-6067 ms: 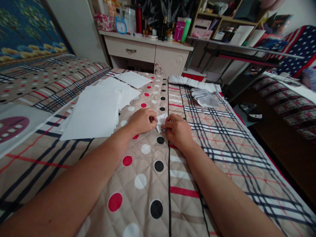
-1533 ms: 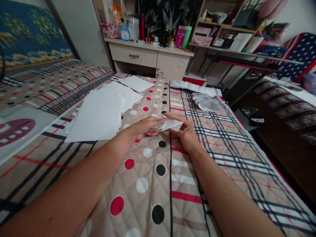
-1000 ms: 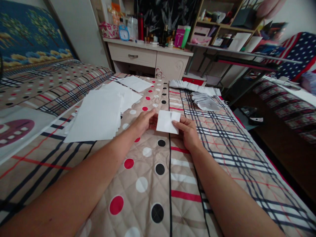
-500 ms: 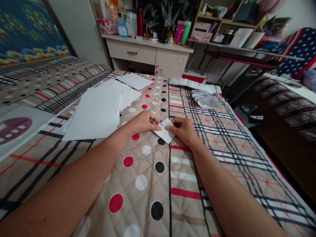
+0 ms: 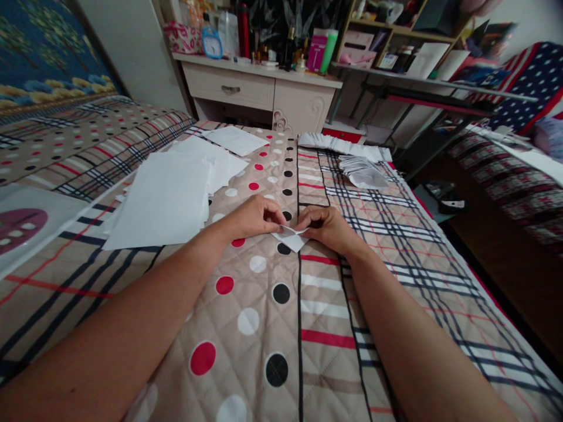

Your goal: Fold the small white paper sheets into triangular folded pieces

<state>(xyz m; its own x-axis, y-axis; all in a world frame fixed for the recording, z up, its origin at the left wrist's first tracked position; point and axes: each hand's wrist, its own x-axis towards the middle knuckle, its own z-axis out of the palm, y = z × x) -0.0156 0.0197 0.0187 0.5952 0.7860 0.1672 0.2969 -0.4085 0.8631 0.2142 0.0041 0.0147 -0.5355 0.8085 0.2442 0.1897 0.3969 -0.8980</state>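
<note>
Both my hands are down on the quilted bedspread [image 5: 272,328], w/ a small folded white paper [image 5: 291,237] between them. My left hand [image 5: 255,215] is curled, thumb and forefinger pinching the paper's left edge. My right hand [image 5: 325,225] is curled too, fingertips nipping the top-right flap and bending it over. The paper sits right at the black seam where the dotted panel meets the plaid one, its near corner pointing back toward me and lying on the cloth. It's touching both hands, neither really nearer; the right covers more of it. Long axis runs approx. left-right between my fingertips, though the fold is partly hidden under my knuckles, so I can't tell its exact shape.

Room to move: open bedspread on my side of the paper, btwn my forearms, and more plaid cloth out to the right up to the bed edge. To the left, near my left wrist but not touching, lies a loose stack of white sheets [image 5: 162,199], w/ one more white sheet [image 5: 235,139] farther off. Ahead and right, well apart from my hands, a pile of folded paper pieces [image 5: 363,170] and a row of them [image 5: 338,146] by the far edge. Beyond that, a dresser [image 5: 264,97].
</note>
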